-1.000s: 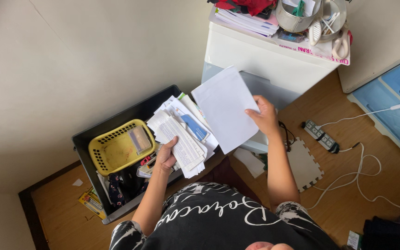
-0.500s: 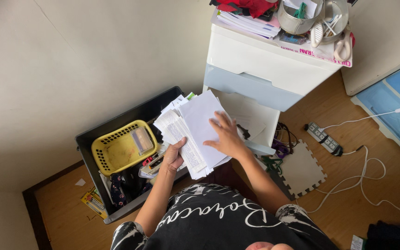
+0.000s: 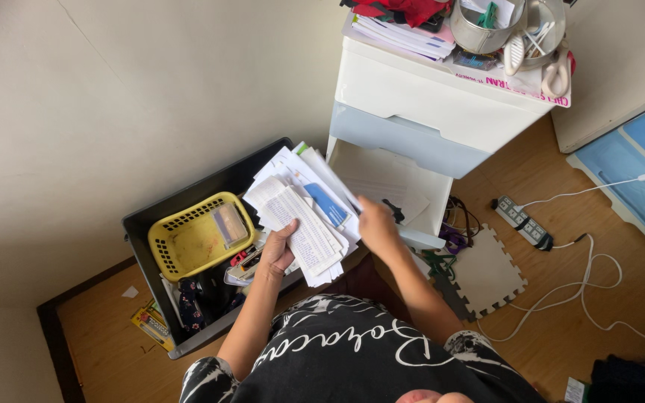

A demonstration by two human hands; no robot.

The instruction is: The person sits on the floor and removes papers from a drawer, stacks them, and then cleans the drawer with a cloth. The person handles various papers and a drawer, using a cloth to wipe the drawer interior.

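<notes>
Starting leftmost, the yellow basket [image 3: 197, 237] sits in the black bin [image 3: 160, 213]; the left hand [image 3: 276, 250] holds the paper stack [image 3: 304, 216] in a closed grip, long axis slanting up-left, while the right hand [image 3: 377, 227] pinches its right edge beside the open drawer [image 3: 397, 186].
</notes>
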